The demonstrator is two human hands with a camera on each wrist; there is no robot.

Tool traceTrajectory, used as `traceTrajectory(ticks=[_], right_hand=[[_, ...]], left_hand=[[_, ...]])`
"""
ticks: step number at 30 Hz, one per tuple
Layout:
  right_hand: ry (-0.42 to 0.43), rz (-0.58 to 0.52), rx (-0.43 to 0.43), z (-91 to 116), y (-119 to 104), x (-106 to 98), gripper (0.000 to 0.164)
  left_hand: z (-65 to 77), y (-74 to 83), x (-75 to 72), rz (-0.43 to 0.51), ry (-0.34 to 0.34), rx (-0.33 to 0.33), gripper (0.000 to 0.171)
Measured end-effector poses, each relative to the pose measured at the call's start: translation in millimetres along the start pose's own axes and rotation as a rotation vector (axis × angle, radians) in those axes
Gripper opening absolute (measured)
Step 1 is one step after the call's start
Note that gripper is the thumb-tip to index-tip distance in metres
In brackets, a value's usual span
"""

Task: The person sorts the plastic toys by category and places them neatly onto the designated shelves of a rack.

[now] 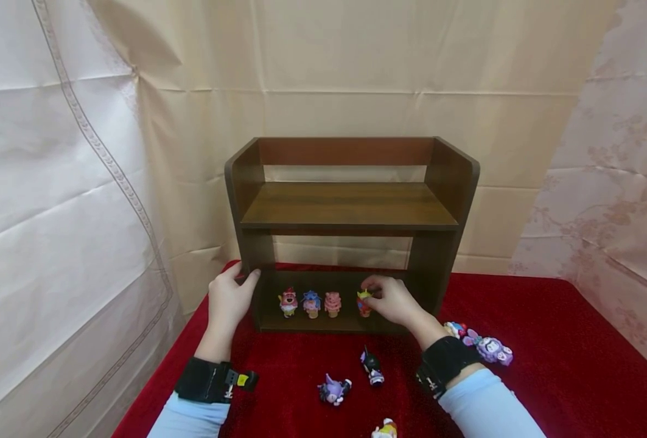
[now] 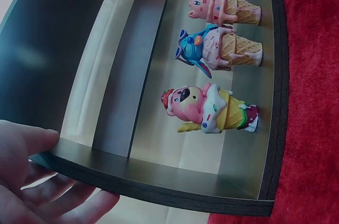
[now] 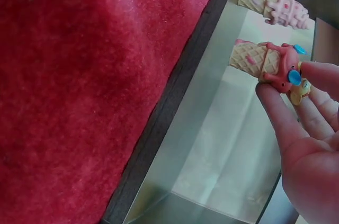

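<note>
My left hand (image 1: 233, 296) holds the left side panel of a small dark-brown wooden shelf (image 1: 350, 207), thumb on the inner side and fingers outside. On its lower level my right hand (image 1: 395, 300) pinches an ice-cream-cone figurine (image 3: 265, 62) by its top; it is red with blue spots above a waffle cone, and its head is partly hidden by fingers. To its left three more cone figurines stand upright in a row: a pink bear (image 2: 186, 102), a blue one with sunglasses (image 2: 192, 51) and a pink pig-like one (image 2: 205, 7).
On the red cloth (image 1: 285, 377) lie a purple figurine (image 1: 334, 389), a black-and-purple one (image 1: 372, 367) and a yellow-and-white one (image 1: 385, 429). By my right wrist lie a purple rabbit-eared figurine (image 1: 490, 348) and a red-white-blue one (image 1: 455, 330). A beige curtain (image 1: 345, 67) hangs behind.
</note>
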State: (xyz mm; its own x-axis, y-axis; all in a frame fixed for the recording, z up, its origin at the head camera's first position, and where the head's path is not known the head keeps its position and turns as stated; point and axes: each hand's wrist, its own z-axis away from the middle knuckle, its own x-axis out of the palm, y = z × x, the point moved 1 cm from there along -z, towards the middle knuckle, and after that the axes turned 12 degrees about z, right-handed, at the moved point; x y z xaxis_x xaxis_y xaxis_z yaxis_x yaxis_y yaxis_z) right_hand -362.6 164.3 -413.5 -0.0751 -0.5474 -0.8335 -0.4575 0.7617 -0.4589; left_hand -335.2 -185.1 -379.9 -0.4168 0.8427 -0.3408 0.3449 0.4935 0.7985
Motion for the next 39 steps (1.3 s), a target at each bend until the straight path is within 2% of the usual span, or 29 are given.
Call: traceTrajectory(ticks=[15,25,34,39], right_hand=[[-0.046,-0.004,-0.018,-11.1,-13.0,12.3,0.026],[-0.043,-0.011,-0.025,-12.3,-11.6,15.2,0.025],[-0.084,-0.025,-0.005,-14.9,-11.2,18.3,0.025],[-0.096,0.010,-0.002,-16.0,-11.3,18.7,0.029]], left_hand=[[1.0,1.8,-1.1,0.016,0.000,0.003,0.036],[0.5,1.2,-0.7,0.014,-0.003,0.011,0.037],[0.2,2.8,-1.1,0.013,0.003,0.016,0.036],[0.5,3.0,-0.7,0.010,0.006,0.020,0.035]])
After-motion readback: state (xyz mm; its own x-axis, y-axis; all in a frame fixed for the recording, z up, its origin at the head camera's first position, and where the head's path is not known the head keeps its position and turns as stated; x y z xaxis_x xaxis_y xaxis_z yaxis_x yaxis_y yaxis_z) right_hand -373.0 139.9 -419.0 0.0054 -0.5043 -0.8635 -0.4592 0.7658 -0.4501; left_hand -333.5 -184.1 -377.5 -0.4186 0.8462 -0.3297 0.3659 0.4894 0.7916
